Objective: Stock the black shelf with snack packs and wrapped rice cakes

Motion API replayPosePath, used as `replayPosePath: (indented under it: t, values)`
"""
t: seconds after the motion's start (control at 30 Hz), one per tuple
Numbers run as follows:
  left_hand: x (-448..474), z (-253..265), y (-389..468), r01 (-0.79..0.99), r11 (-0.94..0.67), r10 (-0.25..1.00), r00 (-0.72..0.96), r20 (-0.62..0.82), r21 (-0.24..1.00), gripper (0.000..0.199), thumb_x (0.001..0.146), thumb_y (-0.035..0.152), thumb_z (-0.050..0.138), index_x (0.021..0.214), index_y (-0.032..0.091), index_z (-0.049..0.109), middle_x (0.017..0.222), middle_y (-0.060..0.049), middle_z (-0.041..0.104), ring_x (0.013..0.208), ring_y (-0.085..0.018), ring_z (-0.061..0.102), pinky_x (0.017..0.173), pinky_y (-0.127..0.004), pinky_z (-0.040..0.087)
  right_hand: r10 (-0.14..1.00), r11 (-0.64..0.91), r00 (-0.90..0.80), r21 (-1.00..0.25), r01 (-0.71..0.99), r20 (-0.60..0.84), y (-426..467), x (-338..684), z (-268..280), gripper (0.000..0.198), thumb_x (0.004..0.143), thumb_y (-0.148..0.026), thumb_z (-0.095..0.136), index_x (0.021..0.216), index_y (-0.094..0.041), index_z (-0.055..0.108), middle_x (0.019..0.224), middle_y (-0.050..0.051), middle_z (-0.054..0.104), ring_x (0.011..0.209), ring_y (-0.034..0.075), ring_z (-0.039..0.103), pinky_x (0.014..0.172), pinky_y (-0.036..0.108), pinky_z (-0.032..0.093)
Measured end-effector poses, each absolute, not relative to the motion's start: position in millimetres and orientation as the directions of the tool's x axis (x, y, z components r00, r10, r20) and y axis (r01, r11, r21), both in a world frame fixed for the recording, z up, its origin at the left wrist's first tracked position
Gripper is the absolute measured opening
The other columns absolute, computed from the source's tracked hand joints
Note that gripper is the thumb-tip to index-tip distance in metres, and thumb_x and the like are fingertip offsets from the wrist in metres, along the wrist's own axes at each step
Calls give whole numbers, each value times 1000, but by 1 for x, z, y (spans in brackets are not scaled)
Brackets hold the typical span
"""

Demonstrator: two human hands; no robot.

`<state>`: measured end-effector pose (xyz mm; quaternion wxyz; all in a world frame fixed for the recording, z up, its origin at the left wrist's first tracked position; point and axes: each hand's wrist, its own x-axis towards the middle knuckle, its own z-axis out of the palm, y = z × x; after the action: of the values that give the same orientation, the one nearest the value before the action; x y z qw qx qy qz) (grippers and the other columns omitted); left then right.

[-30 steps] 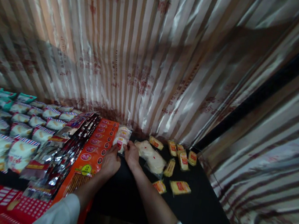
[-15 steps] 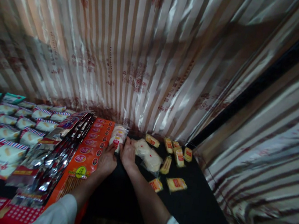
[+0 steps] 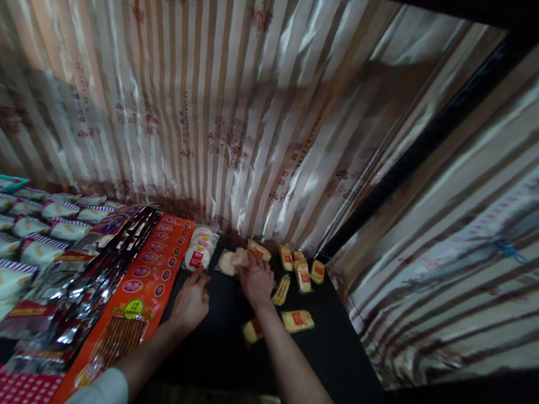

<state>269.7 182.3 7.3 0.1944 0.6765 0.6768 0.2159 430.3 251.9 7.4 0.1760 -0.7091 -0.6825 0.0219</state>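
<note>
My left hand (image 3: 191, 301) is over the black table top, fingertips at the lower edge of a clear pack of white round crackers or cakes (image 3: 200, 249) with a red label. Its fingers are partly bent and hold nothing. Farther right, my right hand (image 3: 257, 280) grips the right end of a second clear pack of pale round crackers or cakes (image 3: 228, 262). That pack lies flat, its right part hidden under my fingers. A gap of black surface separates the two packs.
Small yellow-wrapped snacks (image 3: 297, 321) are scattered on the black table (image 3: 327, 364) at the right. Left of the packs lie an orange snack strip (image 3: 160, 267), dark shiny packets (image 3: 105, 259) and rows of white bags (image 3: 1, 291). A striped foil sheet (image 3: 245, 91) hangs behind; a black post (image 3: 424, 137) slants at the right.
My right hand has moved from beside the first pack onto the second pack, which now lies closer to the first. My left hand has drawn back slightly. The view has shifted.
</note>
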Motion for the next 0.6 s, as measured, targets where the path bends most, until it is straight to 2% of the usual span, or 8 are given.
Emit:
replayPosePath:
  t: [0.07, 0.13, 0.23, 0.33, 0.43, 0.5, 0.6]
  values:
    - [275, 12, 176, 809, 3, 1000, -1, -4, 588, 41, 79, 7, 40, 116, 11, 57, 143, -11, 37, 125, -19, 43, 106, -26, 33, 988, 14, 28, -275, 961, 151, 255, 439, 7, 42, 81, -31, 54, 122, -24, 54, 126, 8, 55, 115, 26, 44, 90, 38, 35]
    - [278, 15, 170, 797, 25, 999, -5, -36, 604, 41, 79, 7, 41, 116, 12, 57, 144, -11, 35, 124, -18, 45, 105, -26, 35, 988, 49, -4, -288, 956, 156, 256, 445, 6, 34, 82, -30, 53, 115, -25, 59, 120, 6, 59, 112, 25, 47, 88, 36, 37]
    - [282, 19, 163, 794, 40, 999, -10, -52, 607, 40, 79, 7, 41, 116, 12, 57, 144, -11, 35, 123, -18, 46, 105, -26, 34, 971, 114, -27, -365, 924, 236, 256, 449, 8, 28, 84, -26, 49, 108, -23, 64, 111, 7, 64, 107, 22, 52, 89, 33, 38]
    - [283, 23, 158, 785, 30, 999, -1, -47, 619, 39, 79, 7, 41, 114, 12, 58, 143, -11, 36, 122, -18, 47, 104, -26, 35, 930, 220, -45, -451, 865, 366, 253, 448, 13, 29, 85, -25, 47, 107, -18, 64, 110, 10, 65, 106, 20, 55, 93, 31, 38]
    - [284, 27, 153, 770, 23, 999, -1, -34, 637, 39, 79, 7, 41, 114, 11, 58, 142, -12, 37, 121, -19, 48, 104, -28, 36, 900, 248, 36, -578, 777, 435, 246, 445, 19, 32, 84, -31, 48, 106, -15, 65, 110, 12, 64, 105, 22, 55, 93, 32, 40]
    - [285, 30, 150, 755, 22, 1000, -10, -21, 655, 39, 79, 7, 41, 114, 11, 58, 142, -12, 38, 121, -20, 48, 104, -29, 35, 914, 204, 125, -702, 682, 387, 238, 443, 22, 34, 81, -36, 50, 102, -16, 67, 105, 11, 66, 100, 23, 58, 88, 32, 42]
    - [287, 34, 144, 718, 32, 999, -36, -9, 695, 41, 79, 7, 42, 118, 8, 54, 139, -13, 41, 125, -20, 44, 105, -29, 33, 958, 92, 199, -877, 472, 208, 221, 437, 22, 35, 75, -45, 55, 91, -18, 70, 87, 6, 70, 84, 21, 62, 76, 30, 46]
